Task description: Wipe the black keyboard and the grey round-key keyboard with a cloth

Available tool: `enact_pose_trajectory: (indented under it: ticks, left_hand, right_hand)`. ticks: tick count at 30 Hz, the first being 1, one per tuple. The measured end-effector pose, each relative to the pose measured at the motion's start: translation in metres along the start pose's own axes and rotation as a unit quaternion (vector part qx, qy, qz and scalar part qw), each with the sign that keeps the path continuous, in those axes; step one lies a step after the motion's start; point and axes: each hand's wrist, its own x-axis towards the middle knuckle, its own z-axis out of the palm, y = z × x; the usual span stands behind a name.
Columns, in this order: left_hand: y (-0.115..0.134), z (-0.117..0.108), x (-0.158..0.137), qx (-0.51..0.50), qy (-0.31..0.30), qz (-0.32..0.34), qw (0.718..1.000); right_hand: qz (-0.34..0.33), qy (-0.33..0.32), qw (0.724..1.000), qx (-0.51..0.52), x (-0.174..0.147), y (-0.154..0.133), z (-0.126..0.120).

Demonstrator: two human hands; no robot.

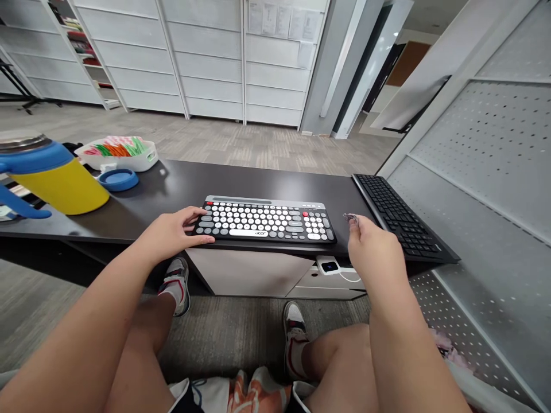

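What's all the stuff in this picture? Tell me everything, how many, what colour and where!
acer keyboard: 1, black, grey, white, red, desk middle
black keyboard: 1, black, desk's right end
crumpled thing: 1, greyish, in right fingers
mug: 1, yellow and blue, desk's left end
lid: 1, blue, right of mug
basket: 1, white, behind lid, holding colourful things too small to name
desk: 1, black, ahead
gadget: 1, white, dark screen, below desktop
cupboards: several, white, back
papers: several, white, on cupboards
pegboard: 1, pale grey, right
floor: 1, greyish, below
shoes: 2, mostly white, on floor
legs: 2, bare, below
left hand: 1, bare, at acer keyboard's left end
right hand: 1, bare, beside black keyboard
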Motion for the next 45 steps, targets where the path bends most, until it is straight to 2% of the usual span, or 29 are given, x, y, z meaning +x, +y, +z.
enact_pose_trajectory:
  ticks: [5,10,20,27,29,32,34,36,38,40,45]
  left_hand:
    - [-0.001,0.0,0.0,0.004,0.003,-0.001,1.0]
    - [-0.005,0.001,0.002,0.005,0.004,0.005,1.0]
    - [-0.003,0.003,0.002,0.013,0.003,0.006,1.0]
    - [-0.003,0.001,0.001,0.018,0.009,0.004,1.0]
    - [-0.003,0.001,0.001,0.017,0.008,0.007,1.0]
    - [-0.003,0.002,0.002,0.012,0.009,0.012,1.0]
    - [-0.003,0.002,0.002,0.011,0.009,0.01,1.0]
    - [-0.004,0.003,0.002,0.012,0.006,0.005,1.0]
    - [-0.004,0.002,0.002,0.012,0.007,0.005,1.0]
    - [-0.004,0.002,0.002,0.01,0.005,0.007,1.0]
    - [-0.003,0.001,0.002,0.011,0.003,0.011,1.0]
  right_hand:
    - [-0.073,-0.081,0.99,-0.089,-0.001,-0.025,0.024]
    - [-0.13,-0.084,0.975,-0.161,-0.012,-0.048,0.032]
    - [-0.186,-0.113,0.96,-0.177,-0.037,-0.073,0.026]
    - [-0.213,-0.101,0.964,-0.125,-0.04,-0.07,0.026]
    - [-0.204,-0.094,0.972,-0.068,-0.035,-0.064,0.023]
    - [-0.171,-0.085,0.978,0.081,-0.02,-0.048,0.017]
    - [-0.137,-0.05,0.973,0.18,-0.008,-0.033,0.014]
    - [-0.097,0.007,0.969,0.227,0.002,-0.018,0.012]
    - [-0.053,0.054,0.975,0.209,0.01,-0.005,0.011]
    - [-0.016,0.067,0.986,0.149,0.015,0.002,0.01]
    - [0.01,-0.001,1.0,0.021,0.013,-0.002,0.01]
